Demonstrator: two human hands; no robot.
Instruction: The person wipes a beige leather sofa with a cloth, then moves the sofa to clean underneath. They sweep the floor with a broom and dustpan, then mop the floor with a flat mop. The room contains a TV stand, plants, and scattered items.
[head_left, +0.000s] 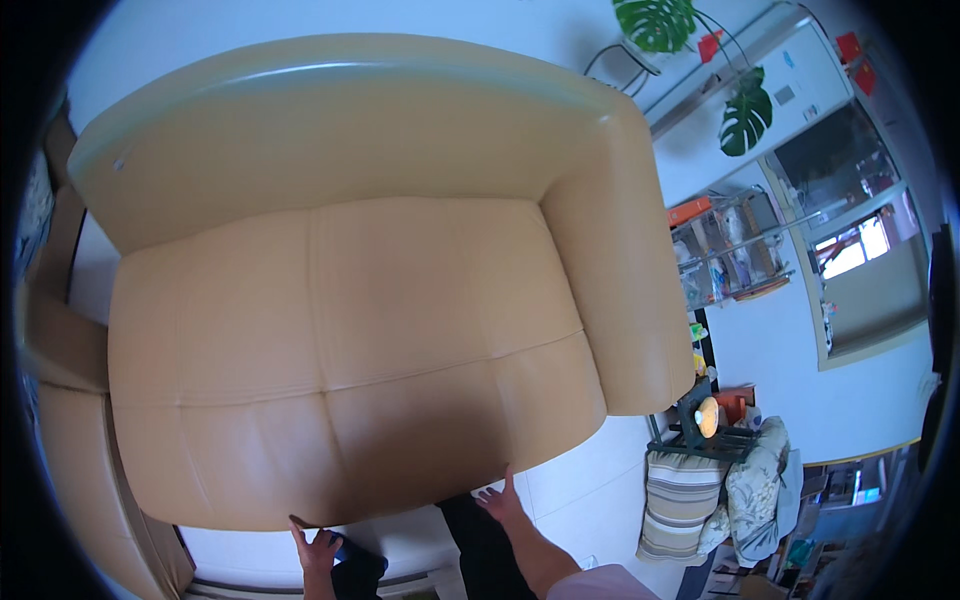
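Note:
A tan leather sofa section (360, 300) with a curved backrest and one armrest fills the middle of the view. At its front lower edge, my left hand (316, 549) is close to or touching the seat rim, with its fingers apart. Farther right along the same edge, my right hand (499, 501) has its fingers spread, one of them reaching up to the rim. Neither hand shows anything held. Whether fingers reach under the edge cannot be told. My legs in black trousers (487, 547) stand between and below the hands.
Another tan sofa piece (82, 450) adjoins at the left. Striped cushions (682, 506) and floral cushions (757, 480) are piled at the lower right, beside a dark small chair (686, 431). A wire rack (731, 247) and a leafy plant (652, 22) stand beyond the armrest.

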